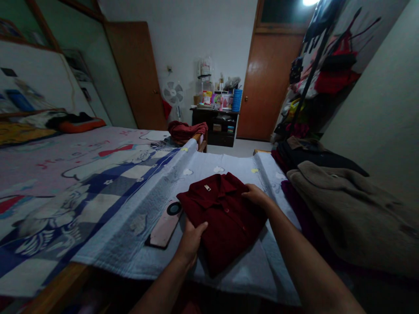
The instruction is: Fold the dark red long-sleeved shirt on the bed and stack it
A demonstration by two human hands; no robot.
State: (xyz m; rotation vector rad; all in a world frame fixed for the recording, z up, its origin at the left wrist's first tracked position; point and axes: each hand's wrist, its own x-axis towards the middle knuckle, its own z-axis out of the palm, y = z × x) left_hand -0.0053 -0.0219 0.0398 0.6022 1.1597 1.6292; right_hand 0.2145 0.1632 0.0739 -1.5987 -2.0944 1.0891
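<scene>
A dark red collared shirt (225,218), folded into a neat block with buttons down its front, lies before me with the collar pointing away. On its left edge my left hand (192,239) is closed, thumb on top and the other fingers hidden under the cloth. My right hand (257,195) pinches the upper right side near the collar. A pale pink phone (165,226) with a round dark camera ring lies just left of the shirt. Both rest on a light blue cloth (131,244) with small cloud patterns.
To the right sits a pile of clothes, a grey-brown coat (347,209) uppermost near me. A patterned bed (85,183) spreads to the left, with a crumpled reddish garment (186,132) at its far corner. Behind stand a fan (173,93) and a dark cabinet (214,115).
</scene>
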